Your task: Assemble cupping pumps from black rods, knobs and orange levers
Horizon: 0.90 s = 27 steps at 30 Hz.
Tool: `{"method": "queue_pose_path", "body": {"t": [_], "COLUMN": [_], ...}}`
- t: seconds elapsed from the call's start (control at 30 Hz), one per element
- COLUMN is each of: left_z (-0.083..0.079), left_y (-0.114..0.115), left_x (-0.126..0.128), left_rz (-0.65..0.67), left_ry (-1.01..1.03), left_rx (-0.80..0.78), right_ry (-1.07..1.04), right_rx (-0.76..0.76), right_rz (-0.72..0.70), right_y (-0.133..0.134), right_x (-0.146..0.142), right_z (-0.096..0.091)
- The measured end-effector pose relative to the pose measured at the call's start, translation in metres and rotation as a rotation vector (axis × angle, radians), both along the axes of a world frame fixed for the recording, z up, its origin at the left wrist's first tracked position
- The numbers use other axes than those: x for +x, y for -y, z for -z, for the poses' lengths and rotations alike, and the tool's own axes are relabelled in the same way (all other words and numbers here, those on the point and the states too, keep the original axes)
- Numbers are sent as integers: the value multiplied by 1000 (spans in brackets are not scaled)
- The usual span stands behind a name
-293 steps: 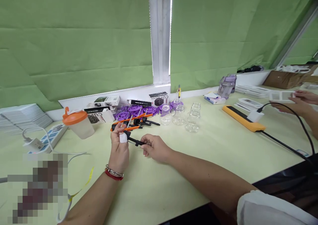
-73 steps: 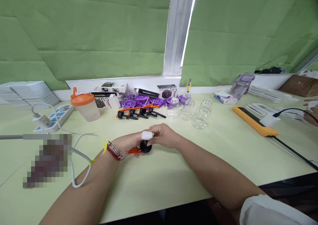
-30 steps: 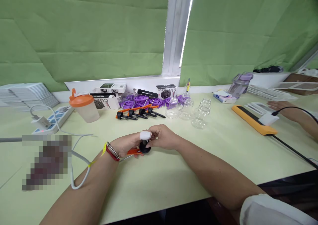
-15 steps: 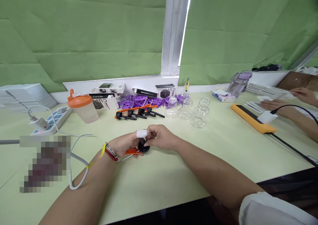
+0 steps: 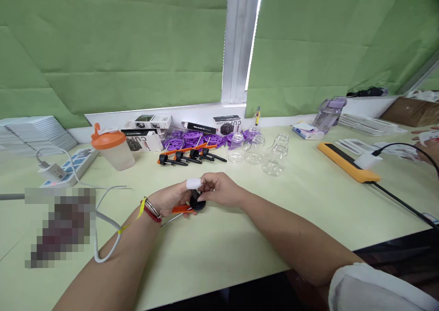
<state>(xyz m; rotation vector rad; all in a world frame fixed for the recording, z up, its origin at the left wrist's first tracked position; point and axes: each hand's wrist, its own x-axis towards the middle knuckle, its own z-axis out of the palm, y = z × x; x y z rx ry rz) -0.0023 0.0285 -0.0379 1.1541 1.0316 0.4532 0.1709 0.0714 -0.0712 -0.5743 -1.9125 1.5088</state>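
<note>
My left hand [image 5: 173, 197], with a white bandage on one fingertip and a red and silver bracelet at the wrist, is closed around an orange-handled tool [image 5: 180, 209] whose metal tip pokes out toward me. My right hand [image 5: 219, 190] pinches a black dropper cap [image 5: 197, 203] right against the left hand, low over the pale green table [image 5: 240, 238]. Both hands meet at the table's middle.
Behind the hands lie several black droppers [image 5: 185, 157], purple plastic wheels [image 5: 192, 139], small boxes and clear glass bottles [image 5: 264, 153]. An orange-lidded cup [image 5: 112, 146] and a power strip [image 5: 68, 167] sit left; an orange power strip [image 5: 348, 162] and another person's hand [image 5: 427, 142] right.
My hands have stayed together on the cap and tool, shifting only slightly. The other person's hand at the right has moved back toward the frame edge.
</note>
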Motion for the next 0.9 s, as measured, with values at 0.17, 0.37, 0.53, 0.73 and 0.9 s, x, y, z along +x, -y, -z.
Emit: {"method": "queue_pose_path", "body": {"t": [0.17,0.37,0.53,0.73,0.9], "left_z": [0,-2,-2,-1,-2], "left_y": [0,1,1,0,1], "left_x": [0,1,2,2,2], "left_rz": [2,-21,-34,-25,-21], "left_ry": [6,3,-12,-11,-4], "left_rx": [-3,-7,-14,-14,-5], "right_ry": [5,-14,-16,-24,-27], "right_rx": [-15,-27,-20,-30,-20], "right_rz": [3,0,-2,-2,-1], "right_y": [0,0,1,-1,-2], "right_x": [-1,-1,-1,-2,-2], "right_z": [0,2,0,3,6]}}
